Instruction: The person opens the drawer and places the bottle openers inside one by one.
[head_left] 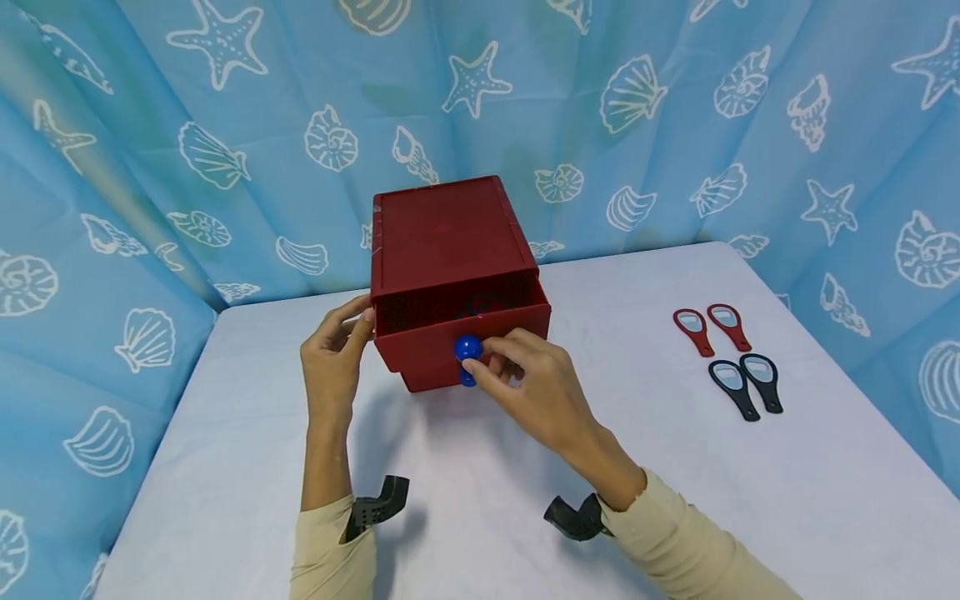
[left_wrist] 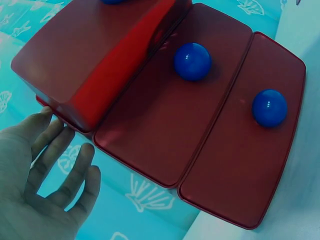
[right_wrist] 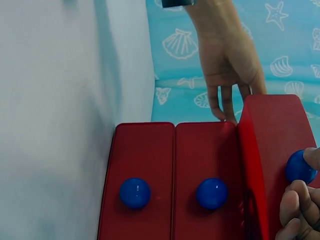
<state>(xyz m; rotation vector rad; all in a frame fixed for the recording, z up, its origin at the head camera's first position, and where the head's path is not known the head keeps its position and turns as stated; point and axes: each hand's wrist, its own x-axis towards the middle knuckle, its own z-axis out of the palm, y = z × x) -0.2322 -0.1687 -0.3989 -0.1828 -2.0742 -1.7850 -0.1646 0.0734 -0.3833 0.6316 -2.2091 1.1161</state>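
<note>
A dark red drawer unit [head_left: 450,237] stands at the back of the table, its top drawer [head_left: 435,342] pulled partly out. My right hand [head_left: 536,383] pinches the round blue knob [head_left: 468,347] on that drawer between thumb and fingers. At the unit's left side, my left hand [head_left: 333,358] rests its fingertips near the front edge, the fingers loosely extended. Two lower drawers, each with a blue knob, are shut: the middle drawer [right_wrist: 205,150] and the bottom drawer [right_wrist: 145,150] in the right wrist view. Something dark inside the open drawer is too dim to tell.
On the table's right side lie two red magnifiers [head_left: 693,331] and two black magnifiers [head_left: 733,388], all small and handled. A blue curtain [head_left: 570,100] with shells and starfish hangs behind and beside the white-covered table [head_left: 247,433].
</note>
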